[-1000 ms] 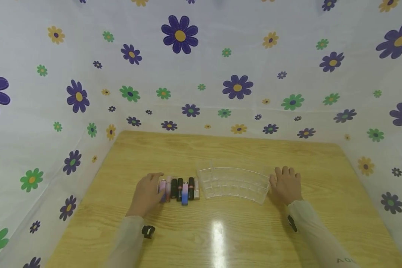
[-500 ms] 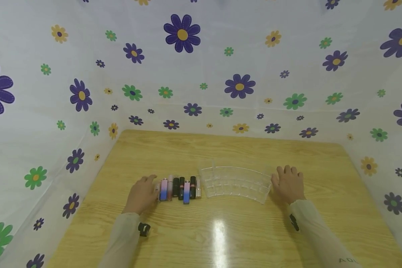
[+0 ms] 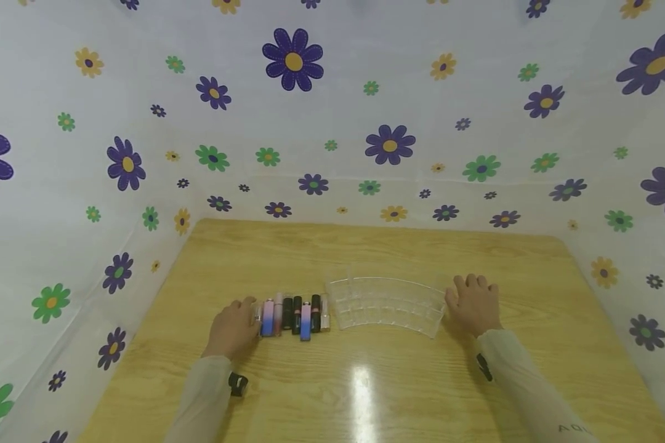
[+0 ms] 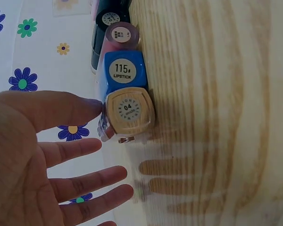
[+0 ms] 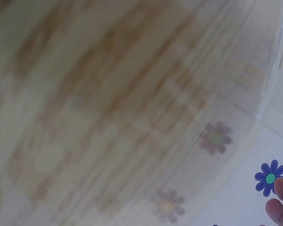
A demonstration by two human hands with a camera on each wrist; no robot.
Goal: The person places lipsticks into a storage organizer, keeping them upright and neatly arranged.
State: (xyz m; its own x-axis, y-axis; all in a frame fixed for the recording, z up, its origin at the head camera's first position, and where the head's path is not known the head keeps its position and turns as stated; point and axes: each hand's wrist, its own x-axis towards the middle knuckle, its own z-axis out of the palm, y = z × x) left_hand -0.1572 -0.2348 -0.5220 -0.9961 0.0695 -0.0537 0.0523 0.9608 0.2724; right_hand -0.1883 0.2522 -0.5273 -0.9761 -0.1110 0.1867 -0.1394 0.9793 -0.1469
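Several lipsticks lie side by side in a row on the table, among them two pink-to-blue ones, a nearer-left lipstick and a middle lipstick, plus black ones such as the black lipstick. My left hand is at the row's left end. In the left wrist view its thumb reaches the side of the end tube, marked 04, while the other fingers stay spread and extended. My right hand rests beside the right end of a clear, curved, compartmented organizer, fingers loosely bent and holding nothing.
The wooden table has a bright light reflection near its front. A white flower-printed cloth stands along the back and both sides. The organizer lies just right of the lipstick row.
My left hand has moved left from over the first lipsticks, uncovering the pink-to-blue one and the end tube. My right hand stays by the organizer. The head view shifts slightly.
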